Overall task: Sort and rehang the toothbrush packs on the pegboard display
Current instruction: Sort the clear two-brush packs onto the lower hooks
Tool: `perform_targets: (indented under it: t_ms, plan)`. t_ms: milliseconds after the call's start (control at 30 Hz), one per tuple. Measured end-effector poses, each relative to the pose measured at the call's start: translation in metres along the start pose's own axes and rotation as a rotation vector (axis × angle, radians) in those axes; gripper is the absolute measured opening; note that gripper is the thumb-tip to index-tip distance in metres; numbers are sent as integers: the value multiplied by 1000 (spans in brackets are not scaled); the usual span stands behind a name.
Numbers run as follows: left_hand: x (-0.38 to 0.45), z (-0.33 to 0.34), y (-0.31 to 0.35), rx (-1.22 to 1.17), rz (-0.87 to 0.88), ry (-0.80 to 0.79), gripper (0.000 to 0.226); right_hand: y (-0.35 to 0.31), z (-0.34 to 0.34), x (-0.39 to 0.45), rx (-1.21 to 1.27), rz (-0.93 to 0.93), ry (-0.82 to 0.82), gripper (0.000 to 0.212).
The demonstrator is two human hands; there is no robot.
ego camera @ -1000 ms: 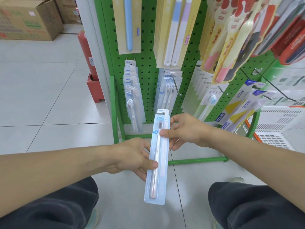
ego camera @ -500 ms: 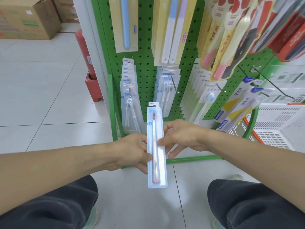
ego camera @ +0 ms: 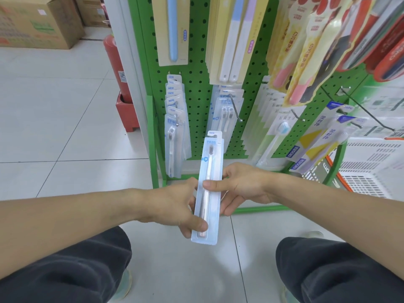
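A pale blue single-toothbrush pack [ego camera: 210,162] stands nearly upright in front of the green pegboard [ego camera: 197,68]. My left hand [ego camera: 175,206] grips its lower part, thumb across the front. My right hand [ego camera: 238,186] pinches its middle from the right. Just behind it, low on the board, a stack of matching single packs [ego camera: 175,119] hangs on a left hook and a two-brush pack stack [ego camera: 227,110] on a middle hook. The held pack's top hole is level with the bottom of those stacks, apart from both hooks.
Larger yellow and red toothbrush packs [ego camera: 306,53] hang higher and to the right. A white plastic basket [ego camera: 371,169] stands at the right. A red fire extinguisher [ego camera: 115,64] and cardboard boxes [ego camera: 39,25] are at the left. My knees are at the bottom.
The pack has turned from tilted to nearly upright and shifted slightly left. My left thumb has slid lower on it, and my right hand now pinches lower on the pack, at its middle.
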State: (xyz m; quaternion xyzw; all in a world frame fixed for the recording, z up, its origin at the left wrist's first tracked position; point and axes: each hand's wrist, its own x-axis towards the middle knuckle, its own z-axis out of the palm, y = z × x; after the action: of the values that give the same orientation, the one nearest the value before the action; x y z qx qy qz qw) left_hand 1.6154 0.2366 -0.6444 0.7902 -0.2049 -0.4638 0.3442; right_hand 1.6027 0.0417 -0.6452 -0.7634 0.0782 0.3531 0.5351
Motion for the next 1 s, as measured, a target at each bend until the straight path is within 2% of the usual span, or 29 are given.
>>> perform_targets:
  t_ms: [133,233,300,400,467,600,633,733,767,900,1000]
  plan:
    - [0,6,-1,88,45,96,77,-1,3,1,22,-46,122,23]
    - [-1,6,-2,177,81,60,79,2,8,2,15,-49,96,23]
    - [-1,7,-4,250,87,37,89,4,9,2,56,-36,80,26]
    - [1,9,-7,242,88,26,96,4,9,1,143,-15,46,21]
    - [3,8,-9,236,68,33,90,1,9,-1,214,-4,15,17]
    - [6,6,-8,-77,27,-4,67,0,5,3,264,3,10,49]
    - [5,6,-6,-146,32,-16,65,1,2,3,242,4,21,49]
    - [1,3,-4,-273,77,-77,57,1,-3,3,198,-30,65,24]
    - [0,1,-4,-306,87,-87,52,2,-5,4,192,-40,95,23]
    - [1,-4,-5,-394,101,-7,36,2,-7,7,224,-90,243,41]
    - [1,-4,-4,-392,118,31,40,0,-5,7,189,-151,219,47]
